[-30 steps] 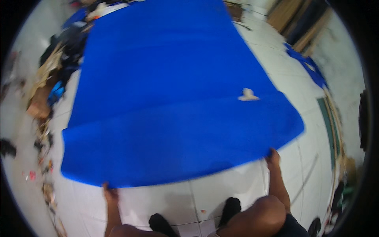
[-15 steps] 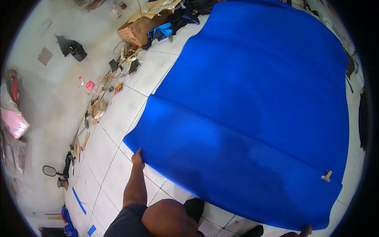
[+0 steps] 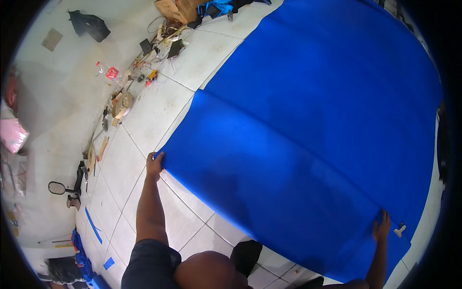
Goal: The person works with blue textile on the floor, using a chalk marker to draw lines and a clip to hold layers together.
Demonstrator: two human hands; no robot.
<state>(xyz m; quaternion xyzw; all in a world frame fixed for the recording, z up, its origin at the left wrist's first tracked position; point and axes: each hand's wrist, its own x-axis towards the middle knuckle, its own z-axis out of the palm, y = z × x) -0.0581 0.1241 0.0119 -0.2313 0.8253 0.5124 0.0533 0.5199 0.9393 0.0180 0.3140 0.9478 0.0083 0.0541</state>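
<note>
A large smooth sheet of bright blue material (image 3: pixel 308 111) lies spread over the tiled floor, and I cannot tell whether it is fabric or vinyl. Its near part forms a long flap, whose raised edge runs slantwise from upper left to lower right. At the sheet's near left corner my left hand (image 3: pixel 155 164) is closed, thumb on top and fingers around the edge. My right hand (image 3: pixel 381 225) rests on the flap close to its raised edge, fingers stretched out. Just right of it sits a silver metal clip (image 3: pixel 400 229) on the sheet.
White floor tiles (image 3: pixel 120 176) run along the left. Against the wall lie a plastic bottle (image 3: pixel 109 72), a roll of tape (image 3: pixel 121 103), a racket-shaped thing (image 3: pixel 57 188) and loose clutter. A cardboard box (image 3: pixel 180 9) stands at the top. Blue scraps (image 3: pixel 109 263) lie lower left.
My left hand has shifted up and left along the sheet's edge to the corner. My right hand has moved up from the near edge onto the flap beside the clip.
</note>
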